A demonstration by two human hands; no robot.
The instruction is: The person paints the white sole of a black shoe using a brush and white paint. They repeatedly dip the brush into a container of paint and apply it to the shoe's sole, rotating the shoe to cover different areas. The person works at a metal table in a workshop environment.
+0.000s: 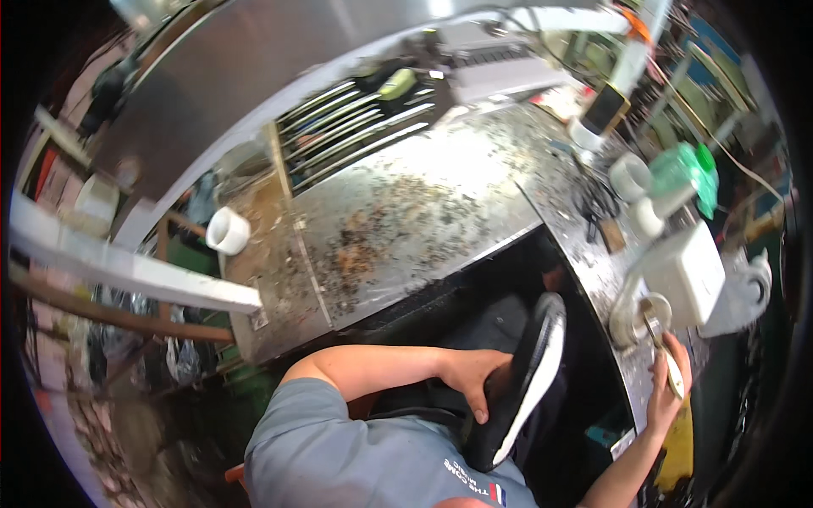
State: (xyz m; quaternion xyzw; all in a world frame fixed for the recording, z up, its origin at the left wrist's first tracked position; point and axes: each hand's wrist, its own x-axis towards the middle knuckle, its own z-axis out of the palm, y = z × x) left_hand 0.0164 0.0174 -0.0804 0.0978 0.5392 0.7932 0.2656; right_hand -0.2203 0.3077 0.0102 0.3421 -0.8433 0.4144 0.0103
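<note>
My left hand (pixel 474 379) is closed round the side of a black shoe (pixel 518 385) with a white sole edge, held tilted on end in front of my body. Some of its fingers are hidden behind the shoe. At the right, my right hand (pixel 666 391) grips the pale handle of a brush (pixel 674 374). The brush's head points into the mouth of a white round tub (pixel 622 322), which stands at the right edge of the bench. How deep the bristles reach cannot be made out.
The stained metal bench (pixel 474 182) spreads ahead, with a slatted rack (pixel 356 127) at its back. Beside the tub stand a white jug (pixel 686 271) and several white containers. A green plastic bag (pixel 677 169) lies farther back. A white cup (pixel 228 231) sits at the left.
</note>
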